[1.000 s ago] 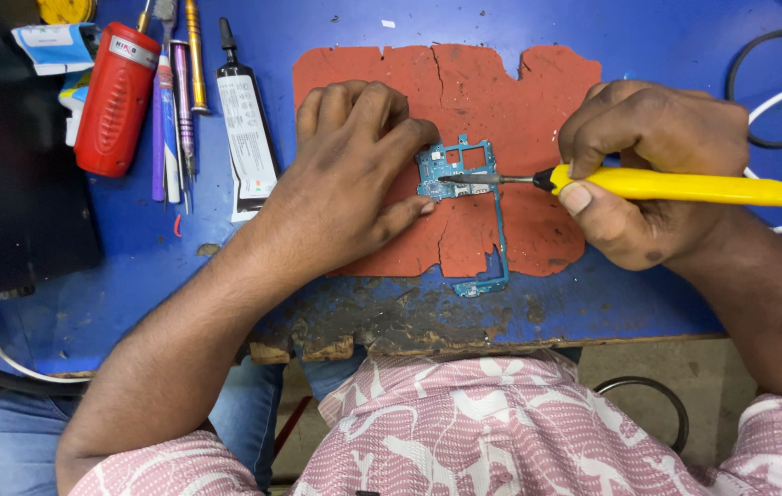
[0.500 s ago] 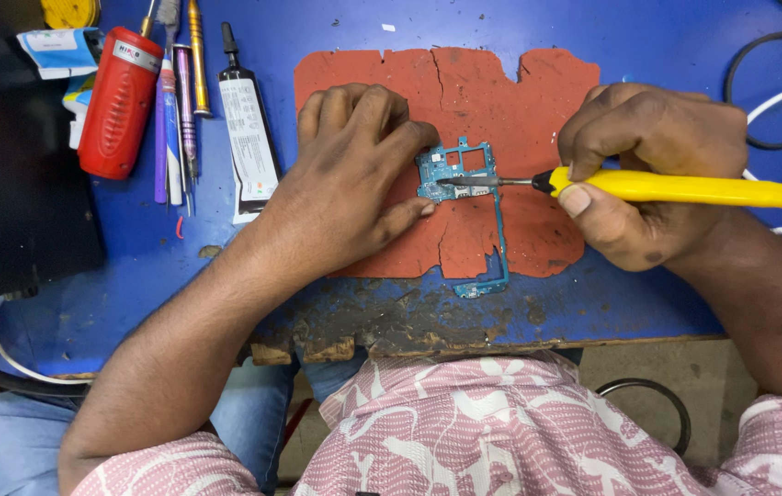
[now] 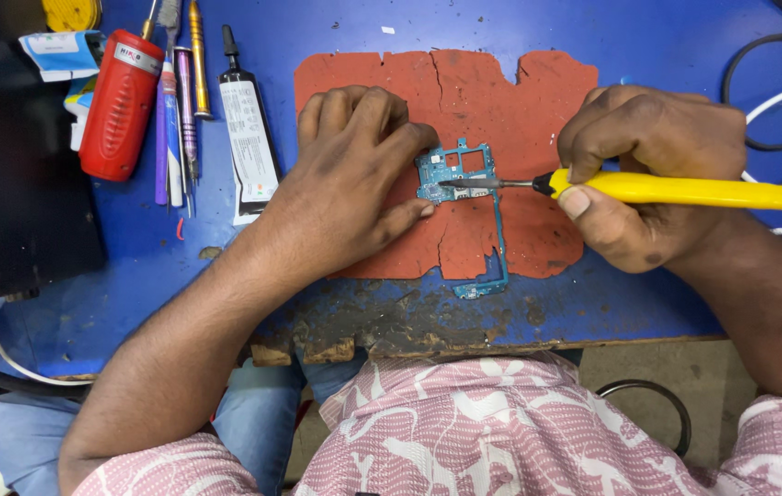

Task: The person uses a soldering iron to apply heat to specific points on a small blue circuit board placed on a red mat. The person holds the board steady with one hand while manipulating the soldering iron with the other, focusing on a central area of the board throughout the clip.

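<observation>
Nothing has moved: left hand (image 3: 350, 188) presses flat, hiding the board's (image 3: 458, 174) edge; right hand (image 3: 653, 174) grips the iron (image 3: 685, 190), cut off rightward.

One head-worn camera, looking straight down.
It sits close above the blue surface (image 3: 648, 37), the wearer's patterned shirt (image 3: 501, 432) filling the bottom edge; no second view overlaps it.

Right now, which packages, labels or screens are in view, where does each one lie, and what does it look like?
Red canister: upper left of the blue bench, cylindrical, with a white label band near its top.
Glue tube: right of the hand tools, long and flat, black nozzle, white printed label.
Small packet: top left corner, white and light blue, partly under the canister.
No screens in view.
</observation>
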